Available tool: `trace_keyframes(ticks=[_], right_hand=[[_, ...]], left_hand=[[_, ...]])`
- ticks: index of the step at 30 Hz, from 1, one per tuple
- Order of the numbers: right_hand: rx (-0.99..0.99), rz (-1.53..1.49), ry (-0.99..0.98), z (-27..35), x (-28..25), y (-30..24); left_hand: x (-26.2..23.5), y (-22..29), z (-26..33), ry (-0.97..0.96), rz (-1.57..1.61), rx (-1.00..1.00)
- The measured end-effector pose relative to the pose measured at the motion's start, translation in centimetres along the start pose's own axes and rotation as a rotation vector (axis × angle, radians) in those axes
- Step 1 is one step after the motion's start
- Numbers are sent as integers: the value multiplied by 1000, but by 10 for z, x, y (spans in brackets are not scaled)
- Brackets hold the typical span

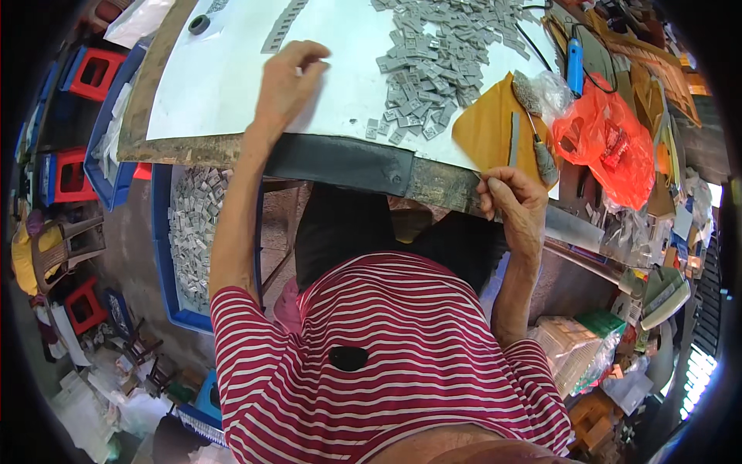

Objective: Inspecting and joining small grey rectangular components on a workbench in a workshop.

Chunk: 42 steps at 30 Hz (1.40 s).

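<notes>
Over the white sheet (pixel 209 85) on the table, my left hand (pixel 287 87) is raised with fingers bent and thumb apart, holding nothing visible. Just beyond it runs a row of flat grey metal pieces (pixel 283 29). A large loose heap of similar small grey pieces (pixel 429 69) spreads across the sheet to its right. My right hand (pixel 516 203) is closed in a pinch at the table's front edge, by the lower corner of a yellow-brown sheet (pixel 483 124). What its fingertips grip is too small to make out. On that sheet lie a thin grey strip (pixel 514 139) and a worn-handled tool (pixel 546 162).
A dark pad (pixel 340 161) covers part of the table's front edge. Below left stands a blue bin (pixel 161 240) filled with small grey pieces. A red plastic bag (pixel 607 139) and a blue-handled tool (pixel 574 66) crowd the right side. A black ring (pixel 199 25) lies far left.
</notes>
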State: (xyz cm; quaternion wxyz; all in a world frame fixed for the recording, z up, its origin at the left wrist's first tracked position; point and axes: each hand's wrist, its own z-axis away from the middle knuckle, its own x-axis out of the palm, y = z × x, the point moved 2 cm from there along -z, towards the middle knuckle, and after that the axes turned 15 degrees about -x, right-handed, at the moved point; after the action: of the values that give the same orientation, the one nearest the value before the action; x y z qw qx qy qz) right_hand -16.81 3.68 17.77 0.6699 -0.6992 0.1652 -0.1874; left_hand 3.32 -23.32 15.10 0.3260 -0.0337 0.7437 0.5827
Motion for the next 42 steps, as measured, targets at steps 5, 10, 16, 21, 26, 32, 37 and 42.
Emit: trace_keyframes(ticks=[5, 10, 16, 21, 26, 32, 37, 42], right_hand=[[-3, -4, -15, 3, 3, -3], [8, 11, 31, 10, -10, -5], [65, 66, 60, 3, -25, -2], [-76, 163, 141, -18, -48, -10], [-221, 450, 193, -53, -76, 1], [-546, 932, 11, -86, -72, 14], [-707, 1121, -83, -97, -74, 29], [-773, 1227, -190, -103, -73, 29]], left_hand=[[40, 21, -7, -109, -52, 107], [66, 17, -17, -141, -96, 148], [71, 14, -20, -154, -11, 125], [70, 25, -16, -170, 14, 50], [71, 27, -14, -187, 6, 31], [61, 37, -4, -89, -17, 106], [50, 48, 11, -120, 56, -37], [44, 51, 28, -219, 283, -162]])
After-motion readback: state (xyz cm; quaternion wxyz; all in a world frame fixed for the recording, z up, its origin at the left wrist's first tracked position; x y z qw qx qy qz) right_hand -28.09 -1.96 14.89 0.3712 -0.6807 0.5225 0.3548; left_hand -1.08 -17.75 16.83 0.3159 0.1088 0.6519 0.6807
